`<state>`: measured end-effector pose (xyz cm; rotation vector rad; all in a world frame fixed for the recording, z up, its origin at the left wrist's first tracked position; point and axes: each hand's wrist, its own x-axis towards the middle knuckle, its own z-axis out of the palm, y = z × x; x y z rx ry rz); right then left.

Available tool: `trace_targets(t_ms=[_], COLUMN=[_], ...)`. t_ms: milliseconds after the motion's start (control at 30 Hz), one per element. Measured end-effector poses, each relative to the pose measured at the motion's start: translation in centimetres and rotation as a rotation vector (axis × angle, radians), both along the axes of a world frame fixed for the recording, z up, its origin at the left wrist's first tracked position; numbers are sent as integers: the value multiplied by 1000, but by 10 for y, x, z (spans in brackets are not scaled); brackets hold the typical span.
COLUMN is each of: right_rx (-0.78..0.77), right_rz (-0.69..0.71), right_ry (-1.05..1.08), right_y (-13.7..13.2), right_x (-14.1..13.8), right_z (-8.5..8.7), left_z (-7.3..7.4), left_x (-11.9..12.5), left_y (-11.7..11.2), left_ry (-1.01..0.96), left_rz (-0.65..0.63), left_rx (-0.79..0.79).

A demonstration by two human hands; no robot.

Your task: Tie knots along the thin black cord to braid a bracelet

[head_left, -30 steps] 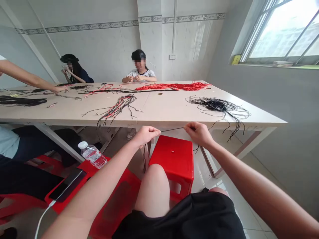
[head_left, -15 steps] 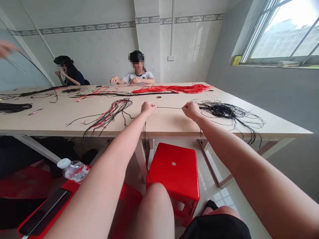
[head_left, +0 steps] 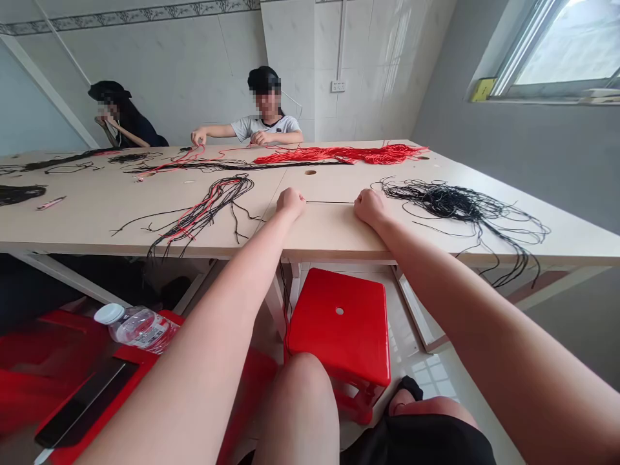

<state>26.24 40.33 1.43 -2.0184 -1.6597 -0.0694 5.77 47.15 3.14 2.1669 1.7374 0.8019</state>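
A thin black cord [head_left: 330, 202] runs straight and level between my two fists, just above the table [head_left: 329, 236]. My left hand [head_left: 291, 203] is closed on its left end, and my right hand [head_left: 371, 206] grips the other. Black strands hang below the table edge under my left forearm. To the left of my left hand lies a bundle of black and red cords [head_left: 213, 203]. Beside my right hand spreads a tangled heap of black cords [head_left: 448, 200], some strands drooping over the front edge.
Red cords [head_left: 339, 154] lie across the far side of the table. Two people sit opposite, one with a hand [head_left: 199, 135] on red cord. A red stool [head_left: 341, 323] stands below the table; a bottle [head_left: 145, 329] and a phone [head_left: 87, 400] rest on red plastic at lower left.
The view has tilted slightly downward. My fists still hold the cord stretched. The person opposite has reached an arm out to red cord, and a blurred hand at far left has left view.
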Motion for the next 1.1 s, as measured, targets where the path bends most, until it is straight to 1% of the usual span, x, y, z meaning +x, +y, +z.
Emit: trace_targets(t_ms=[100,167,233,300,367,433,467,533,567,600,633,700,767,833,967,1033,1100], right_rx=[17,42,85,141,189,204,210,222,199,178,166,148,130,94,-43,-114,-158], right_rz=[-22,2,47,124,228,319,372,561,628,678,696,705,711,732,760,752,725], right_ry=[-4,-1,8,23,45,76,104,301,393,448,496,588,671,745,897,935,941], right_y=[-8,-19,-39,-71,-115,-166,-192,-242,-264,-284,-302,-331,-352,-366,-383,-386,-388], right_x=[-7,-14,-26,-40,-59,-83,-96,-123,-136,-148,-159,-174,-182,-185,-188,-189,-189], right_z=[6,13,21,24,20,6,-2,-21,-29,-35,-40,-45,-48,-51,-63,-71,-79], left_z=[3,6,9,13,14,9,5,-9,-17,-25,-33,-44,-49,-49,-53,-58,-64], left_x=[-3,-10,-25,-49,-79,-107,-119,-134,-137,-138,-137,-134,-134,-138,-150,-152,-151], left_y=[-9,-22,-43,-75,-121,-178,-209,-271,-300,-326,-350,-386,-409,-423,-435,-437,-437], left_ry=[-4,-3,-4,-14,-29,-51,-68,-109,-210,-300,-398,-624,-788,-831,-762,-717,-650], left_rz=[-11,-25,-44,-65,-98,-144,-156,-232,-305,-361,-379,-389,-389,-369,-323,-324,-297], left_rx=[-9,-18,-23,-15,5,41,73,102,67,-28,-121,-307,-427,-468,-488,-482,-445])
